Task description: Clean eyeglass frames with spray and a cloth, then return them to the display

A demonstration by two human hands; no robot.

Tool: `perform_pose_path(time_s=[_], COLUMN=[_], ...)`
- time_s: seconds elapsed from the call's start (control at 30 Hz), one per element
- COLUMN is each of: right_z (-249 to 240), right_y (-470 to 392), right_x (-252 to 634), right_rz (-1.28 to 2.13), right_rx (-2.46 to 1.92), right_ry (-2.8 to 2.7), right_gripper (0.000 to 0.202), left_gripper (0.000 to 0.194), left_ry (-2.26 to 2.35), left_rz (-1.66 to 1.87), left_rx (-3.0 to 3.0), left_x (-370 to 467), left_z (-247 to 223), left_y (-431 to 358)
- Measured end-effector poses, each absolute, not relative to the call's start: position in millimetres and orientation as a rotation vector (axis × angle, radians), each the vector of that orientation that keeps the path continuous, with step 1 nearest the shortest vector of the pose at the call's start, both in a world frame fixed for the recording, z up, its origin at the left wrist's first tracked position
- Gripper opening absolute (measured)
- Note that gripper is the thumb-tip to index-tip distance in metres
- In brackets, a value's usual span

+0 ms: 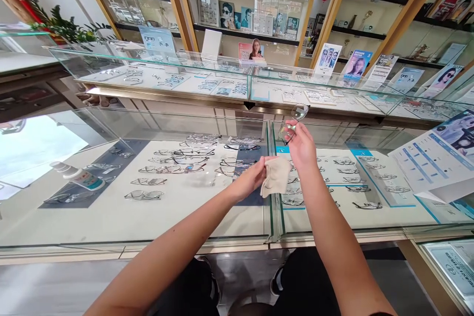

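The cloth (276, 177) is over the glass case (177, 219). A bottle (82, 179) is on the left, a card (440, 155) on the right, shelves (237, 33) behind.

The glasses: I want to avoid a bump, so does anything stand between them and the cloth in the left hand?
Nothing visible does: the gap between the cloth and the glasses looks open. The right hand, holding the glasses, is beside that gap.
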State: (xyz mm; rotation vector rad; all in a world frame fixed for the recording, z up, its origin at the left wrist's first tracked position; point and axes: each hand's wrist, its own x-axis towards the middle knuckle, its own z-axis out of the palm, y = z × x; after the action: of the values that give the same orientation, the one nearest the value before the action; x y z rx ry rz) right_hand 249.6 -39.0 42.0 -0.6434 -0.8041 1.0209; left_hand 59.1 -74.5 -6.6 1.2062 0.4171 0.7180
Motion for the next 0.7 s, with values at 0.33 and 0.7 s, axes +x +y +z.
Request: perform_pose_path(time_s=[0.33,0.7], right_z=[45,50], right_y=[-45,-52], right_x=[245,260], right_rz=[1.073,1.504], right_rx=[-0.683,-0.720], right_ry=[-1.005,-1.446], right_gripper=[0.017,0.019], left_gripper=[0.051,0.098], left_ry=[0.755,0.933], left_rz=[1.004,1.740], left_rx=[2.045,2.463], left_x=[46,14], left_z=[3,13], left_y=[-71,-33])
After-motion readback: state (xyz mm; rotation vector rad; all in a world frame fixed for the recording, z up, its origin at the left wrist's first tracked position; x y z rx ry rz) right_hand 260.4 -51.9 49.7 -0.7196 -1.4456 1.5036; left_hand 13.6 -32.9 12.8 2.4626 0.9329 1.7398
